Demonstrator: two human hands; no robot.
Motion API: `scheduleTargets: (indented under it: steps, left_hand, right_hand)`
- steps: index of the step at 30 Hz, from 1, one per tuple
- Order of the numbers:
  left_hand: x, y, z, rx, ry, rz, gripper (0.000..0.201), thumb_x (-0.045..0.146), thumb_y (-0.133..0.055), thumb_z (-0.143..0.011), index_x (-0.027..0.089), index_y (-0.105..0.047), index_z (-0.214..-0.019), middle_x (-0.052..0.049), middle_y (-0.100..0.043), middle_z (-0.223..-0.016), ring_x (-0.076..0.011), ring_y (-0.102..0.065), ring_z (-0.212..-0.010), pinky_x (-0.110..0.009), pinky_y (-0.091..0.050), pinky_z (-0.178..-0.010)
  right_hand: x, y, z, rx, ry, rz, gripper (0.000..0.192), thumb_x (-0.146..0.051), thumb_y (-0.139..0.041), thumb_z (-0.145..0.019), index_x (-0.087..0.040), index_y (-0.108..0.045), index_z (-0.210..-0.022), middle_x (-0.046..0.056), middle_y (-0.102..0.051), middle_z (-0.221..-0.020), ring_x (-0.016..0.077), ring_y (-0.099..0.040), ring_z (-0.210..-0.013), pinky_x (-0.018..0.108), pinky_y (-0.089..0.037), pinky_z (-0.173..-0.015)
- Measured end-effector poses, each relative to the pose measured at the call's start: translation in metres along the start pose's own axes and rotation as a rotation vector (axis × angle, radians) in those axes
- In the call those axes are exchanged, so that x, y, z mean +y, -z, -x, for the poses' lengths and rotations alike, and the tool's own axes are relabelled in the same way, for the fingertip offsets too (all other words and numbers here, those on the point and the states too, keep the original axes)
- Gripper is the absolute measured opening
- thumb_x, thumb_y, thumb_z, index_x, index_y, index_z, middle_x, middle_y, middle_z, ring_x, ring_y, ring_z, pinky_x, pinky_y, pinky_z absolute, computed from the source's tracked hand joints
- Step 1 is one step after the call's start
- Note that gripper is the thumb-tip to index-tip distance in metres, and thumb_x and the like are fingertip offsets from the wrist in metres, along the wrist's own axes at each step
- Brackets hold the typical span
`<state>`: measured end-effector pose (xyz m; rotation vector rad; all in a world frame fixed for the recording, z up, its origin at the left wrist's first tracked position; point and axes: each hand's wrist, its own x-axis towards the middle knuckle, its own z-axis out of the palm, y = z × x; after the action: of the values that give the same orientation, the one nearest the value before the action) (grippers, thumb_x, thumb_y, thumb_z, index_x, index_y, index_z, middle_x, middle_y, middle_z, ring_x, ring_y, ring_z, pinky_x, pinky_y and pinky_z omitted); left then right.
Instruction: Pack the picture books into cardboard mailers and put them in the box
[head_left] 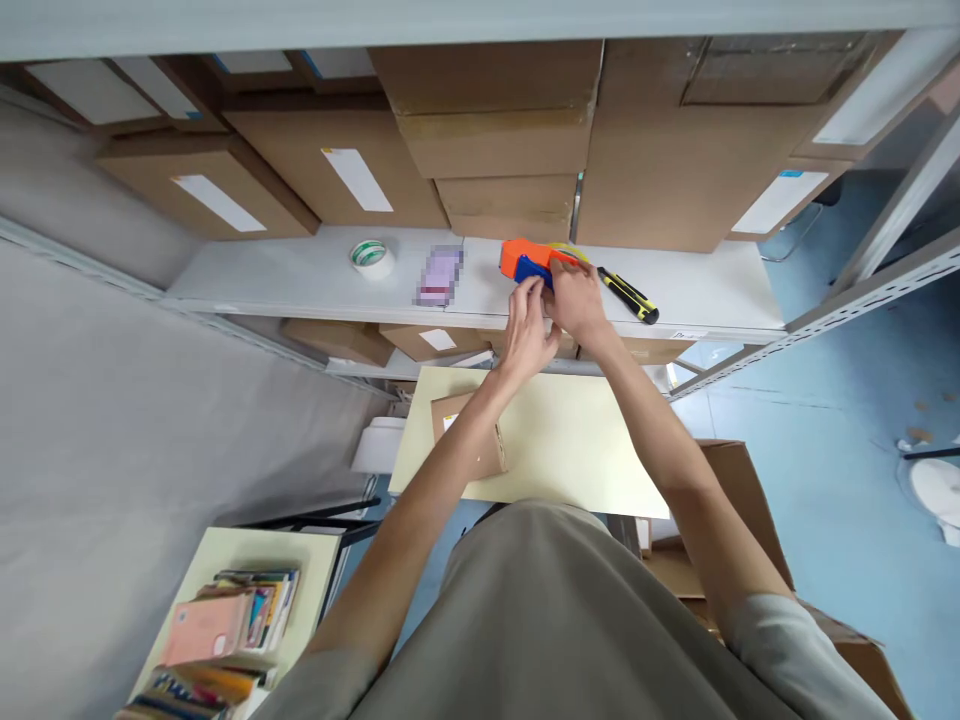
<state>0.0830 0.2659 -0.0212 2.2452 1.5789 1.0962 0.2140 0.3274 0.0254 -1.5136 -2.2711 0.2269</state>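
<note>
On the grey-white shelf (480, 300) lies an orange and blue plastic tool, which looks like a tape dispenser (517, 255). My right hand (576, 300) is closed over its right end. The fingers of my left hand (529, 335) are bent together at the lower edge of its blue part; their tips are partly hidden. Just right of my right hand rests a yellow and black utility knife (630, 295). Something thin and yellow (568, 249) shows behind the dispenser. A roll of tape (372, 259) and a blurred purple item (440, 276) lie to the left.
Cardboard boxes (510, 145) line the back of the shelf, with more boxes on the level below. Beneath my arms is a pale yellow table (577, 430) with a small cardboard box (491, 455) on it. Books (210, 630) are stacked lower left; an open carton (739, 490) stands lower right.
</note>
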Motion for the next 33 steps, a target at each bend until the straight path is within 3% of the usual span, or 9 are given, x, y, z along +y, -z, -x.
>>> scheduleTargets:
  steps: [3,8,12,14,19,21,25,29,33]
  left_hand:
    - [-0.003,0.005,0.029,-0.108,0.004,0.011,0.074,0.021,-0.047,-0.108,0.017,-0.03,-0.18,-0.02,-0.045,-0.179,-0.034,-0.042,-0.171,-0.052,-0.031,-0.146]
    - [-0.022,-0.005,0.134,-0.257,0.075,0.052,0.07,0.018,-0.035,-0.11,0.015,-0.033,-0.181,-0.018,-0.046,-0.182,-0.0276,-0.043,-0.172,-0.047,-0.034,-0.146]
    - [-0.068,-0.01,0.204,-0.42,0.326,0.016,0.074,0.024,-0.043,-0.108,0.007,-0.034,-0.18,-0.024,-0.04,-0.185,-0.0318,-0.036,-0.176,-0.051,-0.03,-0.147]
    - [-0.099,-0.01,0.221,-0.452,0.463,-0.029,0.075,0.03,-0.05,-0.108,0.006,-0.037,-0.178,-0.025,-0.039,-0.186,-0.0348,-0.033,-0.177,-0.054,-0.028,-0.147]
    - [-0.166,-0.013,0.208,-0.504,0.568,-0.129,0.082,0.048,-0.059,-0.107,0.003,-0.042,-0.174,-0.027,-0.035,-0.187,-0.0398,-0.027,-0.179,-0.054,-0.022,-0.148]
    - [-0.184,-0.017,0.19,-0.547,0.567,-0.151,0.085,0.054,-0.062,-0.106,0.004,-0.045,-0.173,-0.027,-0.036,-0.187,-0.0419,-0.027,-0.179,-0.054,-0.02,-0.148]
    - [-0.2,-0.027,0.163,-0.656,0.668,-0.191,0.085,0.064,-0.059,-0.106,0.003,-0.055,-0.165,-0.032,-0.054,-0.174,-0.0456,-0.043,-0.17,-0.058,-0.023,-0.144]
    - [-0.196,-0.026,0.161,-0.728,0.68,-0.15,0.08,0.072,-0.048,-0.109,0.005,-0.069,-0.148,-0.033,-0.075,-0.147,-0.0471,-0.064,-0.151,-0.061,-0.036,-0.135]
    - [-0.187,0.001,0.162,-0.562,0.637,-0.039,0.085,0.08,-0.049,-0.108,0.011,-0.067,-0.153,-0.028,-0.071,-0.154,-0.0439,-0.062,-0.152,-0.054,-0.044,-0.131]
  right_hand:
    - [0.002,-0.015,-0.013,-0.053,-0.008,0.052,0.057,-0.02,-0.045,-0.107,0.004,-0.055,-0.158,0.035,-0.071,-0.146,0.0454,-0.062,-0.146,0.07,-0.024,-0.138]
    - [0.004,-0.034,-0.002,0.005,-0.029,0.002,0.064,-0.023,-0.035,-0.113,0.002,-0.044,-0.171,0.031,-0.062,-0.16,0.0431,-0.049,-0.158,0.072,-0.022,-0.14]
    - [-0.013,-0.061,0.06,0.162,-0.109,-0.089,0.062,-0.039,-0.026,-0.121,-0.009,-0.048,-0.171,0.028,-0.05,-0.173,0.0429,-0.044,-0.16,0.066,-0.037,-0.134]
    - [-0.028,-0.091,0.115,0.0,-0.184,-0.234,0.064,-0.049,-0.02,-0.123,-0.009,-0.059,-0.155,0.029,-0.063,-0.157,0.0395,-0.062,-0.143,0.058,-0.052,-0.123]
    - [-0.062,-0.186,0.256,-0.765,-0.984,-0.905,0.07,-0.062,-0.031,-0.122,-0.004,-0.061,-0.149,0.031,-0.078,-0.136,0.0327,-0.081,-0.121,0.049,-0.064,-0.112]
    - [-0.07,-0.214,0.287,-0.874,-1.351,-1.231,0.08,-0.061,-0.023,-0.122,0.005,-0.052,-0.158,0.037,-0.073,-0.145,0.0309,-0.082,-0.123,0.043,-0.067,-0.108]
    - [-0.085,-0.235,0.302,-0.714,-1.68,-1.712,0.089,-0.063,-0.021,-0.121,0.01,-0.038,-0.169,0.04,-0.062,-0.16,0.0305,-0.075,-0.14,0.038,-0.069,-0.106]
    - [-0.098,-0.229,0.293,-0.53,-1.67,-1.847,0.089,-0.063,-0.016,-0.12,0.008,-0.044,-0.168,0.035,-0.068,-0.154,0.0298,-0.073,-0.143,0.038,-0.069,-0.111]
    - [-0.101,-0.208,0.288,-0.414,-1.574,-1.762,0.086,-0.064,-0.017,-0.12,0.0,-0.052,-0.165,0.03,-0.072,-0.152,0.0297,-0.074,-0.142,0.041,-0.065,-0.119]
